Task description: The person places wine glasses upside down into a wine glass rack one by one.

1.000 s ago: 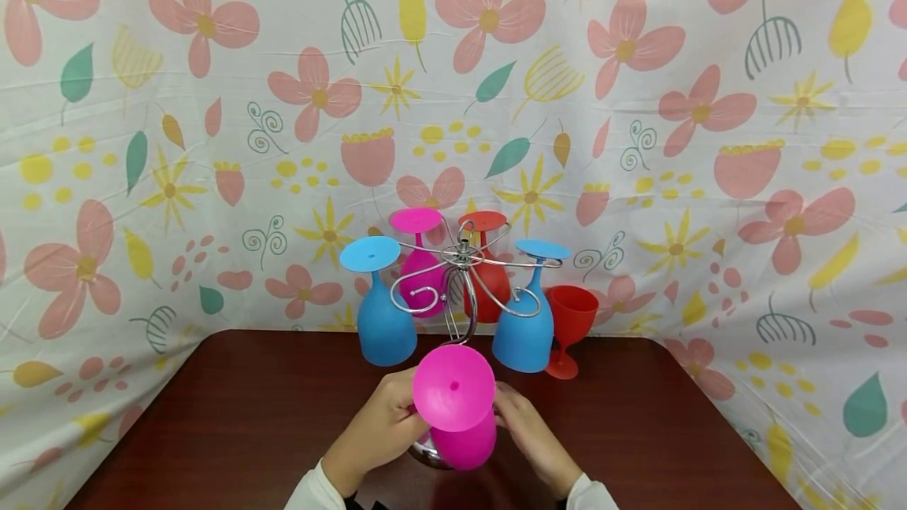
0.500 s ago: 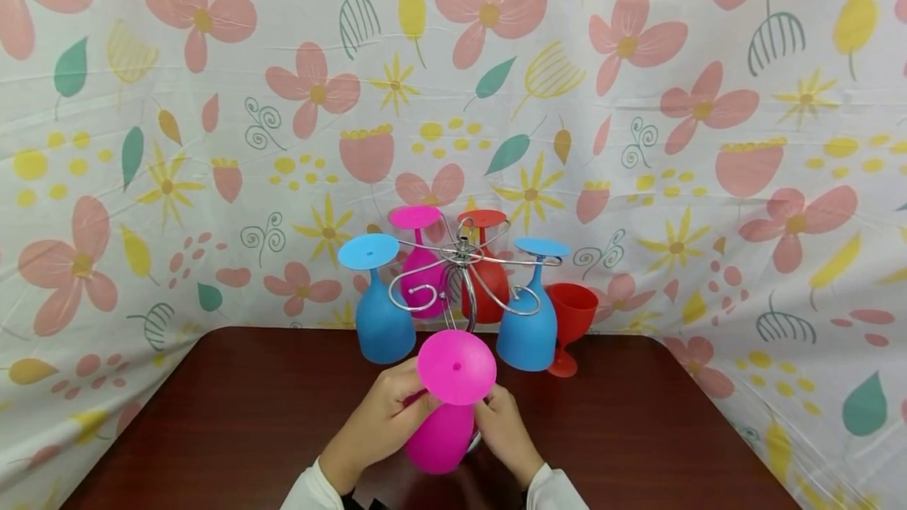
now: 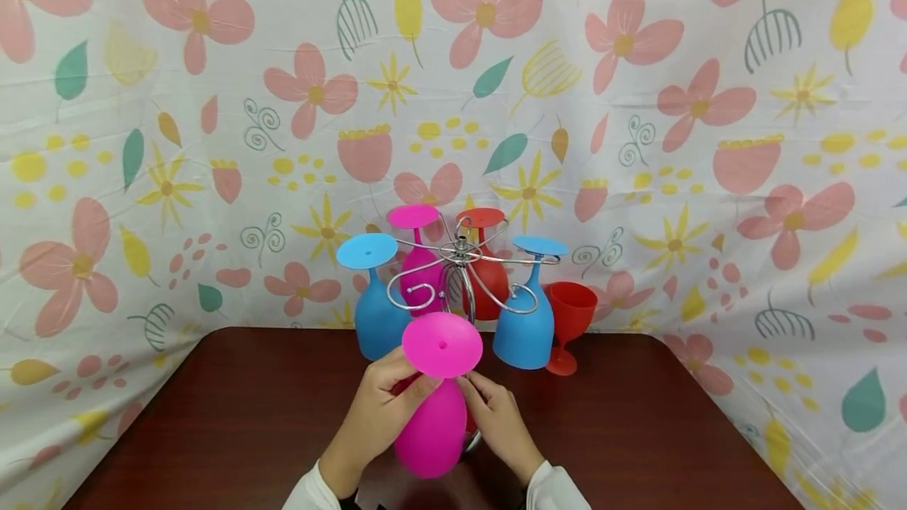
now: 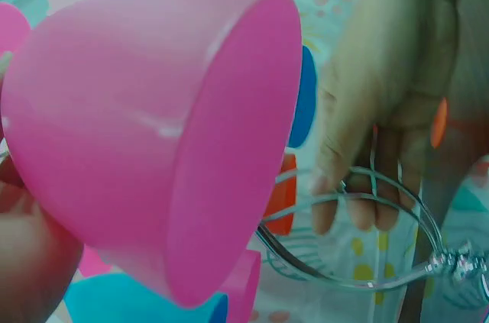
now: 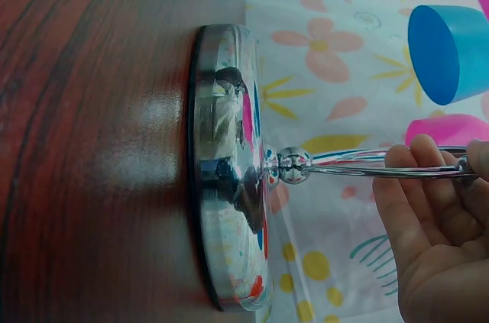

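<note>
My left hand (image 3: 386,396) holds a pink goblet (image 3: 432,431) by its stem, upside down, with the round foot upward and tilted toward me. In the left wrist view, the goblet's bowl (image 4: 137,124) fills the left side, its mouth angled to the right. My right hand (image 3: 499,419) is close beside the goblet. In the right wrist view, its fingers (image 5: 401,224) curl at the thin rods of a chrome goblet rack (image 5: 229,178). Two blue goblets, a left one (image 3: 383,313) and a right one (image 3: 524,329), hang upside down from the rack.
Farther back on the rack hang another pink goblet (image 3: 418,262) and a red goblet (image 3: 489,282). Another red goblet (image 3: 570,313) stands upright on the dark wooden table (image 3: 234,415), behind the right blue one. A flowered cloth (image 3: 212,140) covers the wall.
The pink goblet has come up slightly and shifted left, its bowl swinging left of the rack's base. My right hand has moved left, closer to the goblet's stem.
</note>
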Available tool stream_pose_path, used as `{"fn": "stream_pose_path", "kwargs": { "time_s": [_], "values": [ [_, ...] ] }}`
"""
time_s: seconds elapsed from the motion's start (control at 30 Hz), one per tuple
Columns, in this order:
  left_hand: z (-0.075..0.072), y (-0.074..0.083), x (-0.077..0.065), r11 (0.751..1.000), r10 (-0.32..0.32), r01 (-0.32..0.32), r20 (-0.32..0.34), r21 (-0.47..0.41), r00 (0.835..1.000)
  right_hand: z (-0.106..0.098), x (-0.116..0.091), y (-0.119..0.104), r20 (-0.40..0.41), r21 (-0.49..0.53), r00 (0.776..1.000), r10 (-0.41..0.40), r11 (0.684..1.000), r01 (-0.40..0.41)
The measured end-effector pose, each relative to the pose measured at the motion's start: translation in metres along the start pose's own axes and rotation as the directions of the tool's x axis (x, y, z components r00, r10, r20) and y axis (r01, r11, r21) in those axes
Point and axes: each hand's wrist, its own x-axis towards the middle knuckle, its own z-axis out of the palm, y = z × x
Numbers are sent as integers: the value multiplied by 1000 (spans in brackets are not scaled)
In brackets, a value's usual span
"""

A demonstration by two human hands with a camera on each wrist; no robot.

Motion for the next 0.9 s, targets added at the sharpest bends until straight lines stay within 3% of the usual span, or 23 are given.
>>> {"fn": "stream_pose_path", "kwargs": {
  "time_s": [0.17,0.3,0.47,0.6,0.77,0.9],
  "values": [
    [3,5,10,997,-75,74,-62,-23,995,0,0,3,-11,22,1000,-16,1000,16],
    [9,6,24,990,-137,135,-55,-41,989,0,0,5,-33,32,999,-22,999,23],
    [15,3,32,995,-98,98,-10,-14,995,0,0,4,-32,53,999,-21,998,23],
    [15,5,37,997,-77,77,-14,10,997,-1,0,3,-30,61,1000,-4,998,5],
    [10,7,41,994,-102,103,-38,43,994,-1,1,3,-24,28,1000,11,1000,-10],
    [6,7,40,985,-148,156,-99,75,984,0,0,6,5,36,1000,-5,999,5]
  ]
}}
